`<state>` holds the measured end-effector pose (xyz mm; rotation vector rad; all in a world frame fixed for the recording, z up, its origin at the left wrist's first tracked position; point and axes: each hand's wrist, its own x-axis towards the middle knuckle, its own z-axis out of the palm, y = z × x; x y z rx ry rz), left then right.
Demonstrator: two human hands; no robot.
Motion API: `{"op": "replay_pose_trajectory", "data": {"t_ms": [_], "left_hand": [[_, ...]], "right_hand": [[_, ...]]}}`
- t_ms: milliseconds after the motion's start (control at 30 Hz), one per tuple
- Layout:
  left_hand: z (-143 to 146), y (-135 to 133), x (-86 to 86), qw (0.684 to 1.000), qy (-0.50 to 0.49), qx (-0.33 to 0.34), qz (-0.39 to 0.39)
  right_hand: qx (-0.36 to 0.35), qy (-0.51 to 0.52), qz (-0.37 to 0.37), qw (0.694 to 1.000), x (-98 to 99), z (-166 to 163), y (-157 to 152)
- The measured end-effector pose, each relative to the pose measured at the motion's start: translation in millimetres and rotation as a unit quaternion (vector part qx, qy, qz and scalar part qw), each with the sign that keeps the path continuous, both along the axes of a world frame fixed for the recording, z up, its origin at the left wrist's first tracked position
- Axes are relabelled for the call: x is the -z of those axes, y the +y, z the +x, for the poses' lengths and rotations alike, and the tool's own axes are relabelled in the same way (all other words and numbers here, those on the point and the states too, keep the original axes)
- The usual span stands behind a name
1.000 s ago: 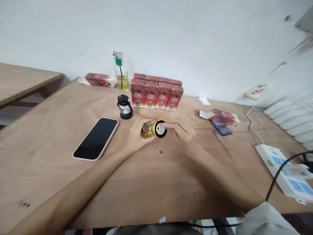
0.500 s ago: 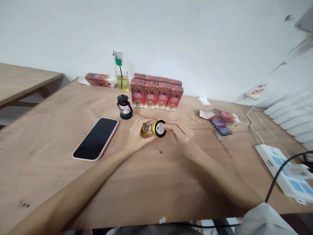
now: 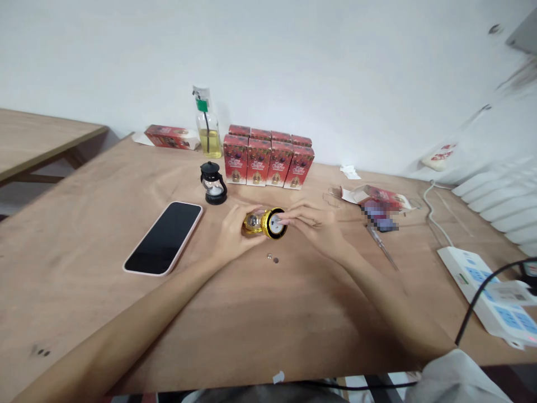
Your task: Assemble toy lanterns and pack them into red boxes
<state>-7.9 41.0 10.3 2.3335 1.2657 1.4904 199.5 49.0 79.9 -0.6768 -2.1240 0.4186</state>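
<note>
My left hand (image 3: pixel 235 232) is closed around a small gold lantern (image 3: pixel 254 222), which lies tilted on its side above the table. The lantern's round base, with a black rim and a white centre, faces me and to the right. With its fingers stretched out, my right hand (image 3: pixel 316 225) touches the white centre of the base with its fingertips. Anything tiny under those fingertips is hidden. Just below the lantern, two small round button cells (image 3: pixel 272 258) lie on the wooden table (image 3: pixel 260 319).
A black lantern (image 3: pixel 213 183) stands behind a phone (image 3: pixel 164 238) at left. Several red boxes (image 3: pixel 257 162) and a pump bottle (image 3: pixel 210 137) line the back. An opened box (image 3: pixel 384 197), a screwdriver (image 3: pixel 384 248) and a power strip (image 3: pixel 489 296) lie at right.
My right hand's fingers have straightened and spread, with fingertips still at the base. The gold lantern has shifted very slightly; my left hand keeps its grip.
</note>
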Motion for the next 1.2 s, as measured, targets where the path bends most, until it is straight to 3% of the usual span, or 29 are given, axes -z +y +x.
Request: {"op": "replay_pose_trajectory", "data": {"t_ms": [233,400,500,633,700,767,800,933,1067,1200], "left_hand": [[-0.4,-1.6,-1.7,0.999,0.024,0.004,0.026],[-0.4,-1.3,-0.7,0.997,0.039,0.007,0.059],[-0.1,-1.2,0.1,0.998,0.03,-0.003,0.054],[-0.7,1.8,2.1,0.998,-0.034,-0.057,0.008],[-1.2,4.6,3.6,0.992,-0.077,-0.094,-0.023],[-1.1,7.2,5.0,0.986,-0.109,-0.114,-0.046],[-0.9,8.2,5.6,0.985,-0.119,-0.115,-0.053],[0.2,9.8,5.9,0.981,-0.137,-0.119,-0.064],[0.2,9.2,4.6,0.979,-0.141,-0.127,-0.069],[-0.2,7.9,2.0,0.978,-0.139,-0.13,-0.082]], "right_hand": [[-0.038,0.091,-0.243,0.965,-6.4,-1.9,7.4],[-0.016,0.102,-0.285,0.953,-5.4,-5.5,12.8],[0.017,0.112,-0.222,0.968,-4.0,-5.4,5.5],[0.082,0.099,-0.028,0.991,5.6,3.2,-46.0],[0.015,-0.05,0.085,0.995,15.1,11.9,-84.2],[-0.125,-0.184,0.211,0.952,26.5,21.9,-118.7],[-0.156,-0.216,0.236,0.934,32.4,26.7,-132.2],[-0.162,-0.29,0.25,0.91,52.8,39.0,-159.9],[-0.138,-0.287,0.254,0.913,62.9,40.1,-168.7],[-0.129,-0.22,0.257,0.932,56.5,39.7,-154.8]]}}
